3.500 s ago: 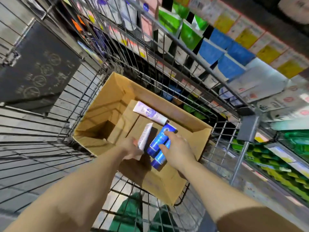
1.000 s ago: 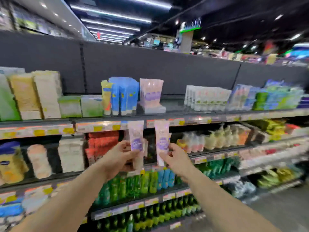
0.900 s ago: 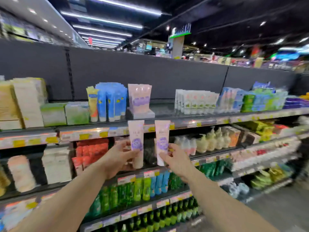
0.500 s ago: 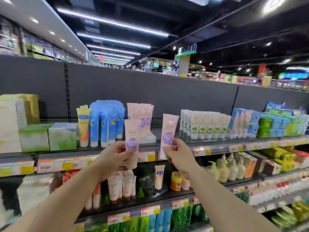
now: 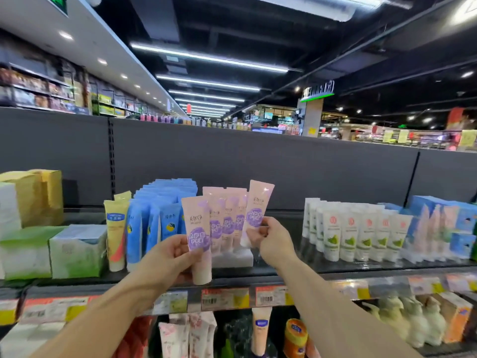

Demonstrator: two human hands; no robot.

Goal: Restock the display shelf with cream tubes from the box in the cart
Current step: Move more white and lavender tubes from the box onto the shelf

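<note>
While each grip pinches one, tubes (image 5: pixel 197 228) stand upright.

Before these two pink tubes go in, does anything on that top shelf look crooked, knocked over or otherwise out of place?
One thing: a lone yellow tube stands left of the blue tubes, with no others like it there. The pink tubes on the shelf and the white tubes stand upright in rows.

Two hands (image 5: pixel 170 257) each hold one pink tube (image 5: pixel 197 236); four more stand shelved (image 5: pixel 227 220).
</note>
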